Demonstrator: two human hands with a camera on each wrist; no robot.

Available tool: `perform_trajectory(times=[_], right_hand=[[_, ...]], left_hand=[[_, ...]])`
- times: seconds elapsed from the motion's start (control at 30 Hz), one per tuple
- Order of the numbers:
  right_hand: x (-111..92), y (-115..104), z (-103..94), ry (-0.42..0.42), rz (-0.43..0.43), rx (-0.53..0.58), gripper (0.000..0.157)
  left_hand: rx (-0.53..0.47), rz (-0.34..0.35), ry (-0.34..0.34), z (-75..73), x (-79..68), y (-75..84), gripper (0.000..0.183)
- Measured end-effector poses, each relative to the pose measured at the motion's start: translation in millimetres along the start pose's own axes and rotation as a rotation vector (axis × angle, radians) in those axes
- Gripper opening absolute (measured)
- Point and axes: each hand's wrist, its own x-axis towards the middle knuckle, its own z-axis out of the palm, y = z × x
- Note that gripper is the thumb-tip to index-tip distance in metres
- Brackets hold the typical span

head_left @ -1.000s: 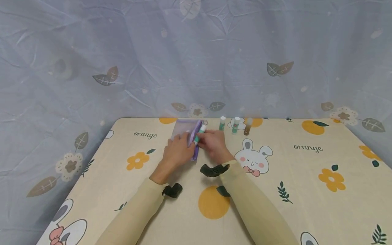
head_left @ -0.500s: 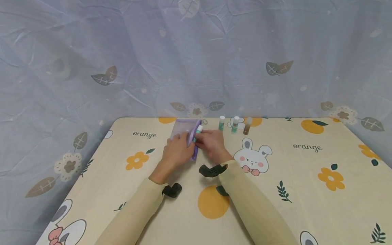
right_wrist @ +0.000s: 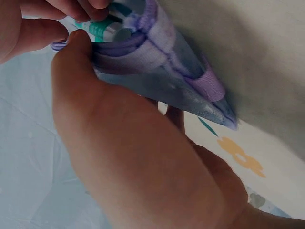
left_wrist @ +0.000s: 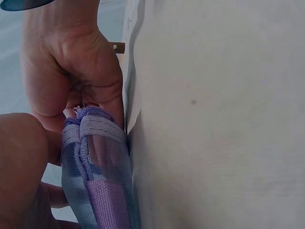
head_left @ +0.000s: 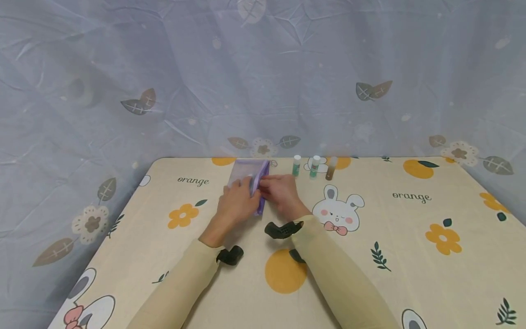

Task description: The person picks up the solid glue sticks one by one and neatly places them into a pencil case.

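A purple mesh zipper pouch point(head_left: 248, 168) lies on the table with its zipped side turned to the right. My left hand point(head_left: 239, 199) grips it, thumb at the mouth's edge and the other fingers behind, as the right wrist view shows. At the mouth, my right hand point(head_left: 281, 192) pinches a glue stick point(right_wrist: 101, 31) with a green label, whose end is inside the pouch. From the head, that stick is hidden by the hands and pouch. In the left wrist view, the right hand point(left_wrist: 78, 67) meets the near end of the pouch point(left_wrist: 107, 200).
Two white-capped green glue sticks, a left one point(head_left: 296, 166) and a right one point(head_left: 314, 167), stand at the back of the table. Beside them is a brown tube point(head_left: 331, 169) with a clear cap. A grey-blue curtain point(head_left: 263, 82) hangs behind the printed tablecloth point(head_left: 370, 292).
My right hand has moved left toward the pouch, and the glue stick has slid into its mouth, out of the head view. My left hand keeps its grip on the pouch.
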Motion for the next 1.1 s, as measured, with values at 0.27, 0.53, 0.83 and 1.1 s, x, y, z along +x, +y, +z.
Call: perform_trajectory(times=[0.27, 0.53, 0.83, 1.1], right_hand=[[1, 2, 0.3, -0.004, -0.015, -0.006, 0.032], [0, -3, -3.1, 0.020, -0.073, -0.029, 0.033], [-3, -21, -4.3, 0.094, -0.140, -0.158, 0.040], [-10, -34, -6.1, 0.110, -0.235, -0.219, 0.039]], left_hand=[[0.000, -0.004, -0.004, -0.4, -0.2, 0.7, 0.065], [0.005, -0.012, -0.009, -0.7, 0.3, 1.1, 0.065], [0.008, -0.010, -0.015, -1.3, 1.0, 1.4, 0.064], [0.001, -0.011, -0.013, -1.9, -0.4, 1.0, 0.065]])
